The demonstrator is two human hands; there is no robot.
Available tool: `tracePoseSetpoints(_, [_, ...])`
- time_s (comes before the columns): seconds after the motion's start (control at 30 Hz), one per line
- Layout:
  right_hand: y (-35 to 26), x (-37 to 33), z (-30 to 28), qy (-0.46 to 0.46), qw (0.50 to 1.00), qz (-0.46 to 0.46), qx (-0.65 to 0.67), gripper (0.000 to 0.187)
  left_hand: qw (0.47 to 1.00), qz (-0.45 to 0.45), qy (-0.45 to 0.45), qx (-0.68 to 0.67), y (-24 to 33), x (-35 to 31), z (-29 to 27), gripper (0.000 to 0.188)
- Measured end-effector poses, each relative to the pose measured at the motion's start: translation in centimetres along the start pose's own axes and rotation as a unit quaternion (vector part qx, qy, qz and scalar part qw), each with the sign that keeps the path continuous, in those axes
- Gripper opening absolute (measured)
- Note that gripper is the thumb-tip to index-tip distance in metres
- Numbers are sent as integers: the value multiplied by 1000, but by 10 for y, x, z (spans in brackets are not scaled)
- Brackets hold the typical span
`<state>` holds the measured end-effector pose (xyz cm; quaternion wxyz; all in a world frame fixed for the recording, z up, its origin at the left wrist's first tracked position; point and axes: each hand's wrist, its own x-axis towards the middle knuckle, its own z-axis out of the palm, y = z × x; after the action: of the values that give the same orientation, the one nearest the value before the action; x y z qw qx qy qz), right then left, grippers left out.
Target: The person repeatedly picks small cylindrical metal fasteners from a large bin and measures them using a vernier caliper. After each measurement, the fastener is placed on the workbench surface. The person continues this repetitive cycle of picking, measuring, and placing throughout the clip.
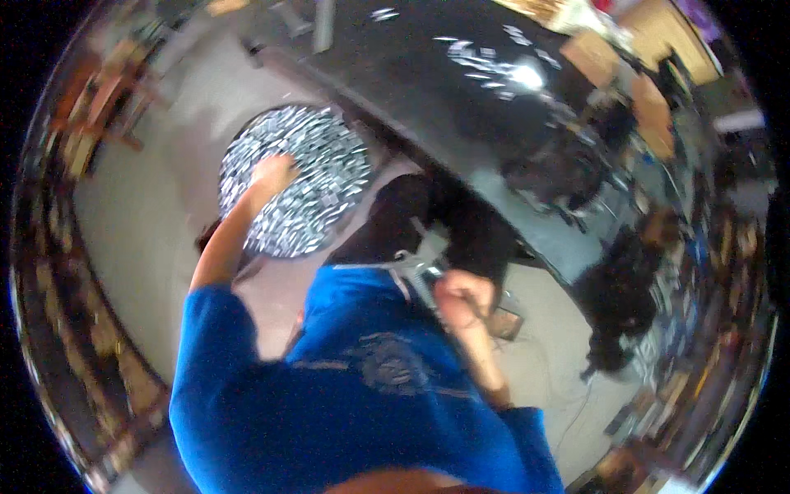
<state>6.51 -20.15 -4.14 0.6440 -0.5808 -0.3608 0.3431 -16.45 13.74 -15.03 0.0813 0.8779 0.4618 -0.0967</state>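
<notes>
At the left, a round container [222, 177] is heaped with small silvery pieces [317, 210]. My left hand [274, 171] reaches down onto the heap and touches it. Its fingers look curled but are smeared by motion, so whether it holds a piece is unclear. My right hand [463, 298], closed in front of my lap, grips a grey metal tool [429, 253] with a straight bar and jaw-like ends. Blur hides the tool's exact kind.
A dark table [395, 70] runs diagonally ahead, with loose silvery pieces [477, 64] scattered over it. Cardboard pieces [588, 58] and a dark bundle [555, 173] lie toward its right. Cluttered shelving [62, 346] lines the left side. A small box [504, 323] sits on the floor.
</notes>
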Motion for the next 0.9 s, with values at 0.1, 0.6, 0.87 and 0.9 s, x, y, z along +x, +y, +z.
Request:
tracePoseSetpoints(0.1, [-5, 9, -8, -120, 992, 6, -35, 27, 992, -2, 74, -99, 5, -23, 2, 28])
tracePoseSetpoints(0.6, [-16, 19, 3, -123, 989, -77, -14, 26, 812, 95, -21, -576, 142, -92, -80, 9])
tracePoseSetpoints(0.87, [-10, 17, -1, -133, 990, -31, -33, 27, 560, -14, -190, -806, 176, -126, -75, 22])
tracePoseSetpoints(0.9, [-3, 13, 0, -114, 993, 2, 32, 25, 566, 44, -256, -783, 173, -121, -73, 25])
